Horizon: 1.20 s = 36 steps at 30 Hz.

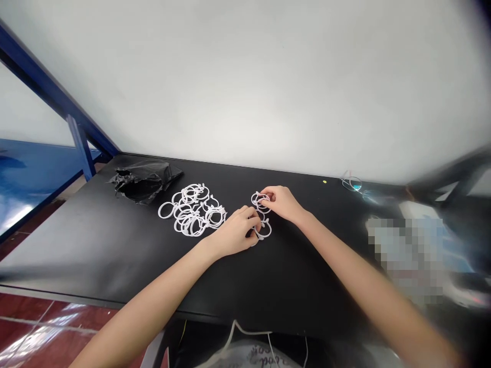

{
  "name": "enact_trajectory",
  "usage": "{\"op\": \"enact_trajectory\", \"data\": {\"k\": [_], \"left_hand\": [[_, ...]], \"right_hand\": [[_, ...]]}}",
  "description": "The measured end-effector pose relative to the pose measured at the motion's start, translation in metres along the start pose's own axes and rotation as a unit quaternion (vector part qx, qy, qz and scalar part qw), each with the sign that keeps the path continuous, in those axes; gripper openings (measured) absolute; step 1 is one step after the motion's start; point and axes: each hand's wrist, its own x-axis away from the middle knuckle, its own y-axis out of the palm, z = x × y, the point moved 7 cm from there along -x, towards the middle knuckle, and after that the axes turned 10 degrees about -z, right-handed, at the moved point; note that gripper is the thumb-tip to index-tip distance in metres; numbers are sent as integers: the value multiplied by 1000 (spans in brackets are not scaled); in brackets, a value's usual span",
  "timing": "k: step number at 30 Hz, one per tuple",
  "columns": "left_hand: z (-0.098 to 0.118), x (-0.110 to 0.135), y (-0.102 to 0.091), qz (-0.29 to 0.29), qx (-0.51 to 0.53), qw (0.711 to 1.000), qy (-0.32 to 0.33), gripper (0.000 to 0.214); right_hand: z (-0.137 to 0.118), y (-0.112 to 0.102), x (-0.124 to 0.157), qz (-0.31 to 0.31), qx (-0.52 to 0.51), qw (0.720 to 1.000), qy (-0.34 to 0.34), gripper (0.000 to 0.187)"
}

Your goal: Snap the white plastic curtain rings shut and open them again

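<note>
A loose pile of thin white plastic rings (191,225), each with a small tab, lies at the middle left of the black table. Just right of the pile, my left hand (240,230) is closed, its curled fingers on a few white rings (264,230) that rest on the tabletop. Behind it, my right hand (283,202) pinches another small bunch of white rings (258,199) between thumb and fingers. The two bunches lie close together, and my left fingers partly cover the nearer one.
A torn black plastic bag (148,179) sits at the back left of the table (126,255). A coiled clear cord (351,184) and a yellow bit (324,182) lie at the back right. Plastic-wrapped items, partly blurred, stand far right. A pale wall rises behind, with a blue frame (42,87) left.
</note>
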Motion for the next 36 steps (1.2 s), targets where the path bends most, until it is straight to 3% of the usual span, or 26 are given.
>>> {"op": "enact_trajectory", "data": {"k": [4, 9, 14, 17, 21, 23, 27, 31, 34, 36], "left_hand": [[2, 1, -4, -11, 25, 999, 21, 15], [-3, 1, -9, -13, 28, 999, -9, 16], [-7, -1, -7, -24, 12, 1000, -13, 18], [-4, 0, -9, -13, 36, 999, 1, 18], [1, 3, -20, 17, 185, 982, 16, 14], [1, 4, -26, 32, 225, 974, 10, 11], [-1, 4, -28, 55, 227, 972, -12, 2], [-3, 3, -20, 47, 220, 974, -31, 9], [-15, 4, -13, 56, 244, 963, -104, 19], [-24, 6, -9, 76, 293, 941, -149, 15]], "right_hand": [[2, 0, -2, -9, 39, 999, 21, 6], [5, -6, -1, -19, 57, 997, 51, 24], [-2, -6, 1, -53, 50, 997, 39, 8], [-5, -8, 12, -26, 38, 999, 21, 3], [1, -20, 43, 90, -78, 992, -45, 5], [11, -21, 60, 118, -157, 979, -51, 11], [24, -10, 79, 105, -236, 966, -8, 20], [20, -9, 84, 103, -264, 959, -5, 23], [17, -11, 83, 79, -322, 943, -6, 24], [14, -8, 82, 32, -371, 928, -10, 24]]}}
